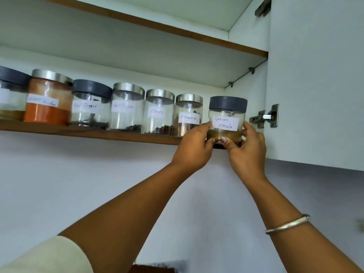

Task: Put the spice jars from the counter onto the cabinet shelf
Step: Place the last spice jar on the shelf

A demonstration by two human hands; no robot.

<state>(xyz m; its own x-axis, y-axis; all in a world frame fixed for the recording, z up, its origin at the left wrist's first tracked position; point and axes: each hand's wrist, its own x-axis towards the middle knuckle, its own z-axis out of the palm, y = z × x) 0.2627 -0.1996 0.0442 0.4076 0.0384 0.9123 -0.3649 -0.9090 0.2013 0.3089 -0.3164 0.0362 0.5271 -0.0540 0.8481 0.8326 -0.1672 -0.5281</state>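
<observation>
A clear jar with a grey lid, labelled Garam Masala [226,115], stands at the right end of the cabinet shelf [98,133]. My left hand [194,148] grips its left side and my right hand [246,148] grips its right side, thumbs across the lower front. To its left stands a row of several labelled jars: Cinnamon [188,115], Cloves [158,111], two Black Pepper jars [127,108] [90,104], and a jar of orange powder [48,99]. The counter is out of view.
The open cabinet door [315,75] hangs at the right with its hinge [265,116] close to my right hand. An upper shelf [157,26] runs above the jars. Below the shelf is a plain wall [78,184].
</observation>
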